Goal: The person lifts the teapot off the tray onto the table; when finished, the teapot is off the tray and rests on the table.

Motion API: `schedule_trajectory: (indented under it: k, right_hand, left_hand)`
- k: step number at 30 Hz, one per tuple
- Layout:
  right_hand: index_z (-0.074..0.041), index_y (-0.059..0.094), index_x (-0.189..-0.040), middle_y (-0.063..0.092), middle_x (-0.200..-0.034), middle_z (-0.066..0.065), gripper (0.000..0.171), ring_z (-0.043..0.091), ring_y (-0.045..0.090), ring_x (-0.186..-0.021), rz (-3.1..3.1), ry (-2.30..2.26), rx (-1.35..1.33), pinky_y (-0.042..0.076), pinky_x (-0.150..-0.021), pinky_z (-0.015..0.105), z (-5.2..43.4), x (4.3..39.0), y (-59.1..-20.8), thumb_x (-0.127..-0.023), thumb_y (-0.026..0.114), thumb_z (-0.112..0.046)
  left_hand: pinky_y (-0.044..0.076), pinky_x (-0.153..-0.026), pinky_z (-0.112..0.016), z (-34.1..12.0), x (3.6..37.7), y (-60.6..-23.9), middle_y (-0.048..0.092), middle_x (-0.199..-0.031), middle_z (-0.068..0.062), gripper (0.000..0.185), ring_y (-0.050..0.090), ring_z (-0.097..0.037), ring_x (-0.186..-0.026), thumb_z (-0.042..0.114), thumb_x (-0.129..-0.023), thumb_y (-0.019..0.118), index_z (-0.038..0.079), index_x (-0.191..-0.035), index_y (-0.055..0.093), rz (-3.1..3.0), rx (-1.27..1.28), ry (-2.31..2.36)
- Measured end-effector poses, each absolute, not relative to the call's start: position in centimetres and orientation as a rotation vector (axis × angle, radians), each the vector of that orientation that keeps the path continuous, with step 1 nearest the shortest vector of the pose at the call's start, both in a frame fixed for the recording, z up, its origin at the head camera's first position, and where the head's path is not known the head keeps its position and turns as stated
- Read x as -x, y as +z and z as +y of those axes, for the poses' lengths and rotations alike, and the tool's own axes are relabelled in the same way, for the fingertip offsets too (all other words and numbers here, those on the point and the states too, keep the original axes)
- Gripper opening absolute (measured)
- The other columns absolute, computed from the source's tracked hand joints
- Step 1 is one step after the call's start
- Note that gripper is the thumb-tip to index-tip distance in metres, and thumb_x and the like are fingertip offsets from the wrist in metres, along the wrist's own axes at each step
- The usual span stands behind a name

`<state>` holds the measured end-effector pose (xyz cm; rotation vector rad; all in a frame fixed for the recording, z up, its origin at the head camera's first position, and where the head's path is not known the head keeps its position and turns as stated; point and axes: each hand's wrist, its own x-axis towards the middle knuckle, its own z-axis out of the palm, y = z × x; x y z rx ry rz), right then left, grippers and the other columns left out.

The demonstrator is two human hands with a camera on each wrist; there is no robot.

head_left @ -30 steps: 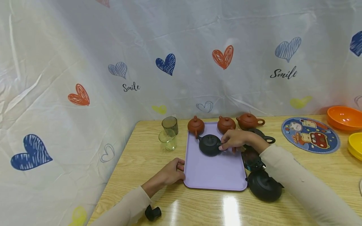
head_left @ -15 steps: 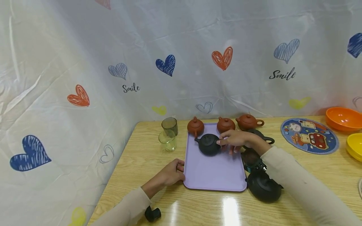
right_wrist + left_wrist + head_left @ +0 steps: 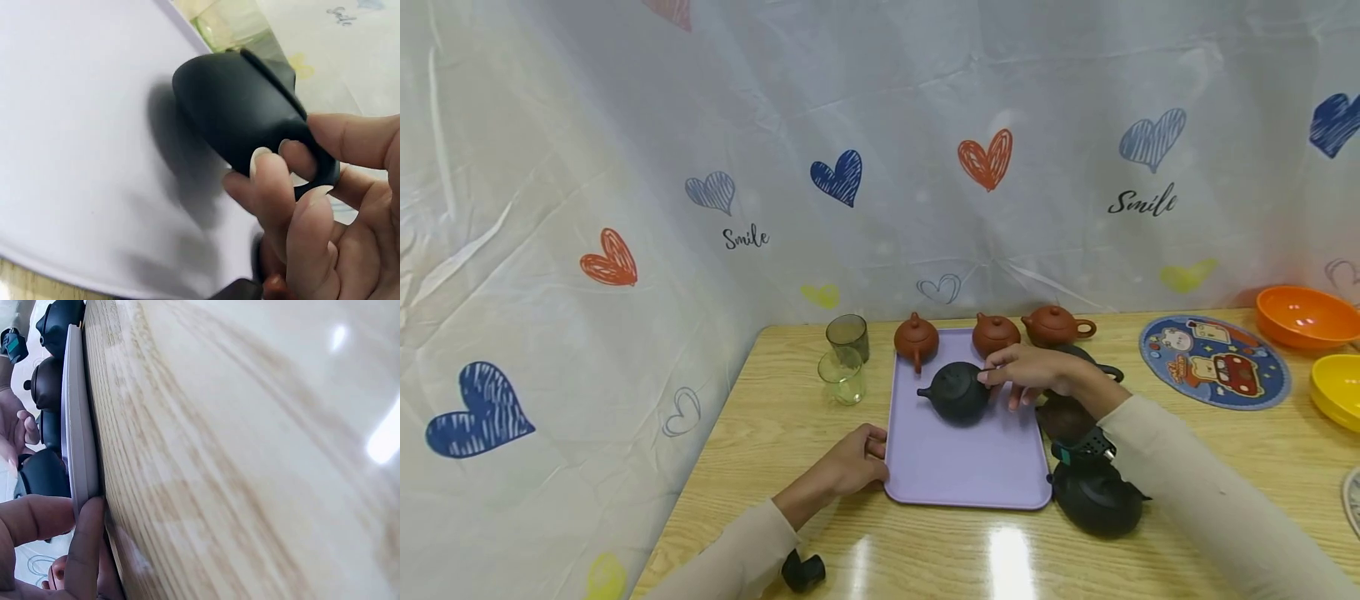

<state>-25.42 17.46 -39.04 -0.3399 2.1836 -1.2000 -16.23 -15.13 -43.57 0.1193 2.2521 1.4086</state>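
Right hand (image 3: 1028, 369) pinching the loop handle of the black teapot (image 3: 957, 393), thumb above and fingers (image 3: 275, 181) curled through and under the ring; pot tilted, its base lifted off the lilac tray (image 3: 958, 467) on the handle side, shadow showing beneath it in the right wrist view. Spout pointing left, handle right, so long axis running across the tray, straight out from the fingertips toward the left. Far nearer the right hand than the left. Left hand (image 3: 848, 463) at the tray's near left edge, thumb (image 3: 84, 547) pressed against the rim, other fingers loosely bent, steadying rather than gripping. Two brown teapots (image 3: 916, 340) at the tray's far end, a third just off it to the right, two glasses (image 3: 842, 375) to the left on the wooden table (image 3: 752, 442). Compared with a second ago: pot then flat with its lid facing up, now tipped and raised a little, spout swung slightly nearer; left hand unmoved
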Motion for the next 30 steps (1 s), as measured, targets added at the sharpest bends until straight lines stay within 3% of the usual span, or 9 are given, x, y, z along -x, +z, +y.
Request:
schedule_trajectory:
  k: [6,13,22,30]
  right_hand:
    - [-0.005,0.065,-0.098,0.065,-0.103,0.013,0.026,0.017,0.065,-0.063,2.186,-1.213,0.375,0.049,-0.053,0.025,18.4,24.9,-38.6,-0.099,0.060,-0.031]
    - [-0.003,0.067,-0.102,0.064,-0.091,0.014,0.028,0.017,0.065,-0.064,2.184,-1.247,0.405,0.048,-0.052,0.024,20.6,24.2,-37.3,-0.099,0.060,-0.030]
    - [-0.002,0.061,-0.112,0.060,-0.093,0.015,0.033,0.020,0.065,-0.069,2.216,-1.322,0.409,0.053,-0.059,0.031,25.4,23.0,-35.4,-0.102,0.055,-0.033]
    - [-0.006,0.060,-0.121,0.063,-0.110,0.005,0.033,0.027,0.064,-0.078,2.320,-1.333,0.334,0.052,-0.062,0.034,31.3,22.0,-34.6,-0.105,0.048,-0.033]
  left_hand:
    - [0.060,-0.073,-0.033,-15.3,16.3,-43.6,0.055,-0.108,-0.017,0.062,0.059,-0.021,-0.088,-0.005,-0.075,0.065,-0.008,-0.134,0.045,2.264,-0.120,1.396]
    - [0.059,-0.073,-0.030,-15.3,16.3,-43.6,0.054,-0.109,-0.016,0.061,0.058,-0.021,-0.089,-0.004,-0.077,0.065,-0.008,-0.134,0.044,2.268,-0.118,1.371]
    - [0.059,-0.074,-0.034,-15.3,16.2,-43.5,0.054,-0.109,-0.017,0.062,0.059,-0.022,-0.090,-0.005,-0.077,0.065,-0.007,-0.135,0.044,2.264,-0.126,1.387]
    - [0.060,-0.074,-0.035,-15.2,16.2,-43.4,0.054,-0.110,-0.017,0.062,0.058,-0.021,-0.090,-0.005,-0.077,0.065,-0.007,-0.136,0.044,2.261,-0.125,1.389]
